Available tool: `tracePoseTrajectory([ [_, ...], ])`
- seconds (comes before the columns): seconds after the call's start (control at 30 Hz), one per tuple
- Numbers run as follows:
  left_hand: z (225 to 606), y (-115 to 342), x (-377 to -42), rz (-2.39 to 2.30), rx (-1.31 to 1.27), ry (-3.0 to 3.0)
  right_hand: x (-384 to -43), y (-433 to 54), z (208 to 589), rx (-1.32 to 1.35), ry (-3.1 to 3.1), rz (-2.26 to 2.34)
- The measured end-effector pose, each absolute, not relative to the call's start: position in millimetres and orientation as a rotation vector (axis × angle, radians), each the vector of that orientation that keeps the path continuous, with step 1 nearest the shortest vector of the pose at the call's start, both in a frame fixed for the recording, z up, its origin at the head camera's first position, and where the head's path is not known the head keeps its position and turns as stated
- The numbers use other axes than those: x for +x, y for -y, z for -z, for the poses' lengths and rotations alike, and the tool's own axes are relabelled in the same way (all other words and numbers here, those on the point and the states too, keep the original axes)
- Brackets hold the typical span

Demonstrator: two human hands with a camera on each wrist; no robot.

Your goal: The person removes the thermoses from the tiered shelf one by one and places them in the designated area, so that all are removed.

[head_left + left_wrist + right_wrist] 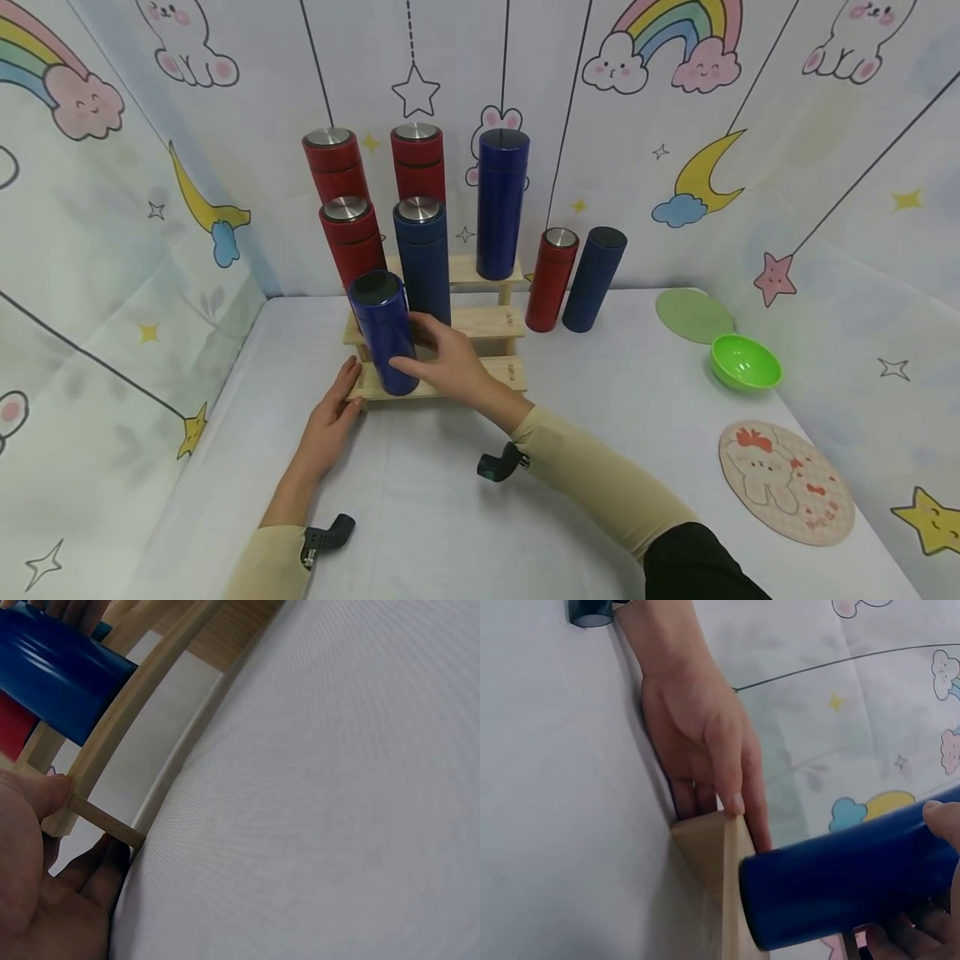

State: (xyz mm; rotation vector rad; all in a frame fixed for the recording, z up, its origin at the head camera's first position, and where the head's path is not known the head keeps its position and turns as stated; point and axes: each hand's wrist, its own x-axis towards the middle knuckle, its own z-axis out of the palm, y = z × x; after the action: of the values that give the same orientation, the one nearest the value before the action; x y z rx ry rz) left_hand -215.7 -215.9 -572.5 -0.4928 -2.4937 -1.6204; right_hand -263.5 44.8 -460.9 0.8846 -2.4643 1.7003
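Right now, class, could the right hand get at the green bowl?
Probably not: the right hand grips a blue flask; once freed, likely, since no flask stands between it and the green bowl.

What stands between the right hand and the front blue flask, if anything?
Nothing visible: the right hand grips the front blue flask directly, at the lowest step of the wooden rack. The left hand holds the rack's left end, to one side.

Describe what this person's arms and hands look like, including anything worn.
The left hand and right hand are bare, without gloves. The left beige sleeve and right beige sleeve look plain. Black fabric shows farther up on the right. A small, dark, bent device sits at each wrist; no cables show.
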Motion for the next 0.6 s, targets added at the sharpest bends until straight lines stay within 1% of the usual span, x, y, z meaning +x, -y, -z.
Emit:
tracePoseTrajectory([
  [0.6,574.0,217.5,-215.9,1.633,-0.498,2.482,-263.1,-40.7,462.2,0.816,2.471,-1.667],
])
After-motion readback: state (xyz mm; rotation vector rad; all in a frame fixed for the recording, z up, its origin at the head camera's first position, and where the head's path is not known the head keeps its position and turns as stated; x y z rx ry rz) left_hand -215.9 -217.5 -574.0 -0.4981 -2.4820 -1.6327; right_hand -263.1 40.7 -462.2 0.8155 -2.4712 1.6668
